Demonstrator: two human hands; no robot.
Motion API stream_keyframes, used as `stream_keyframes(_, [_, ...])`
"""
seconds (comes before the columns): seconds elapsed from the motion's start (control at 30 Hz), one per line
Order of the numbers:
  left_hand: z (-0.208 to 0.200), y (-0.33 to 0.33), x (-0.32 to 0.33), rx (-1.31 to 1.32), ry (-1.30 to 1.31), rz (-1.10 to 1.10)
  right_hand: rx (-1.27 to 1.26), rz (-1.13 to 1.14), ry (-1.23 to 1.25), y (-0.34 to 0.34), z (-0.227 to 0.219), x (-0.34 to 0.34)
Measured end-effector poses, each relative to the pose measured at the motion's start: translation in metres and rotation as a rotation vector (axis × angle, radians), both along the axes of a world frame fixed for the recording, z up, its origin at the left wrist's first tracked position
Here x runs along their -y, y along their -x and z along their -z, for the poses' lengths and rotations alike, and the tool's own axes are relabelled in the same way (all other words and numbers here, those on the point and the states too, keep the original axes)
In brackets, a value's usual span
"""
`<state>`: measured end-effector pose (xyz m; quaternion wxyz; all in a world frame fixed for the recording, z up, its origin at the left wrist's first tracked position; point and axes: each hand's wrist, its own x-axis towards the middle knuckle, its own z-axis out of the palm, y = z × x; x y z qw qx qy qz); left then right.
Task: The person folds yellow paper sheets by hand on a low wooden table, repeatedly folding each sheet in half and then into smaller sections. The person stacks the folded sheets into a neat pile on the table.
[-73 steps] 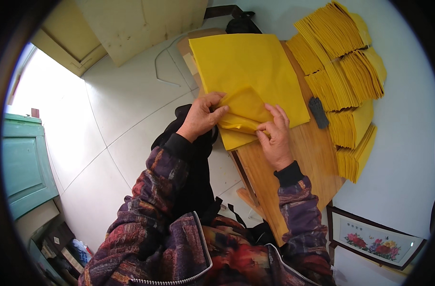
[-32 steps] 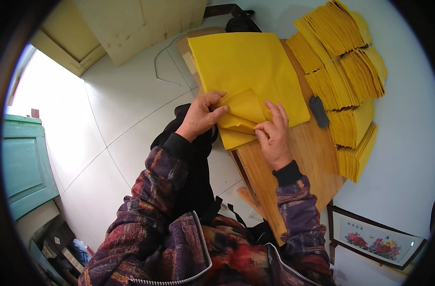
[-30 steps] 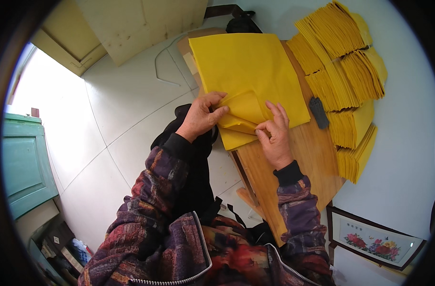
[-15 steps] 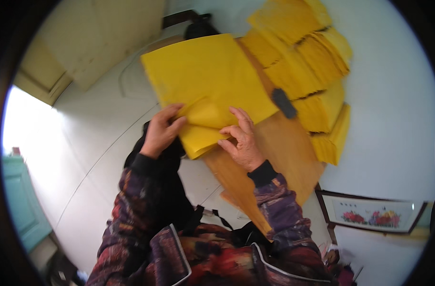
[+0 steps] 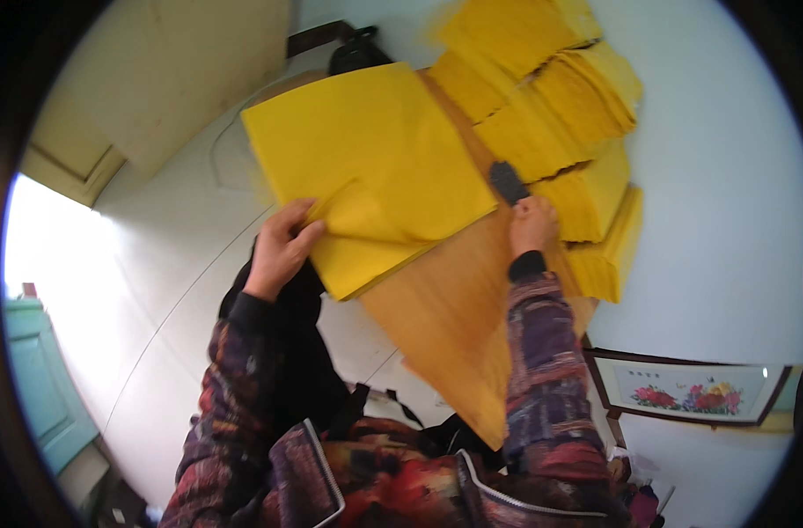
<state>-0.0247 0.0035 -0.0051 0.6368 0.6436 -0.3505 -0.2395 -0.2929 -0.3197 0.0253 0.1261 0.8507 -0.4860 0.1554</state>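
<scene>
A stack of large yellow paper sheets (image 5: 375,141) lies on the wooden board, its top sheet creased and lifted near the left edge. My left hand (image 5: 283,251) pinches that near-left edge between thumb and fingers. To the right of the stack, my right hand (image 5: 533,227) is closed at the near end of a dark grey oblong block (image 5: 509,183). The fingertips there are partly hidden, and what the block is made of cannot be made out.
Several folded bundles of yellow paper (image 5: 586,97) pile up along the right side of the wooden board (image 5: 445,308), by the wall. A black object (image 5: 359,53) sits beyond the stack. A framed flower picture (image 5: 683,387) stands at the right, a turquoise cabinet (image 5: 45,378) at the left.
My right hand has left the creased sheet and moved right to the dark grey block. The raised fold has flattened somewhat. My left hand keeps its pinch on the paper edge.
</scene>
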Motion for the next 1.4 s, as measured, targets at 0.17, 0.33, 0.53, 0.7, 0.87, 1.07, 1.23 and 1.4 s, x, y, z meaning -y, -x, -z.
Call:
stream_keyframes(0.17, [0.002,-0.001,0.002,0.007,0.018,0.007,0.079,-0.158,-0.080,-0.008,-0.035,-0.013])
stream_keyframes(0.33, [0.004,0.000,0.001,-0.132,0.007,0.051,0.216,-0.595,-0.228,-0.026,-0.055,-0.120])
stream_keyframes(0.53, [0.005,-0.002,0.001,-0.076,0.023,0.071,0.095,-0.909,-0.382,-0.058,-0.046,-0.202])
stream_keyframes(0.7, [0.002,-0.001,0.002,-0.113,0.045,0.041,0.074,-0.937,-0.291,-0.073,-0.043,-0.197])
stream_keyframes(0.87, [-0.004,0.001,-0.001,-0.113,0.057,0.047,0.184,-0.926,-0.379,-0.077,-0.040,-0.191])
stream_keyframes(1.07, [-0.003,0.001,0.000,-0.194,0.086,0.075,0.307,-0.839,-0.749,-0.083,-0.043,-0.178])
stream_keyframes(1.23, [-0.003,-0.001,0.000,-0.200,0.093,0.112,0.445,-0.754,-0.982,-0.086,-0.041,-0.174])
stream_keyframes(1.4, [-0.014,-0.010,-0.011,-0.262,0.068,0.270,0.516,-0.694,-1.119,-0.085,-0.040,-0.171])
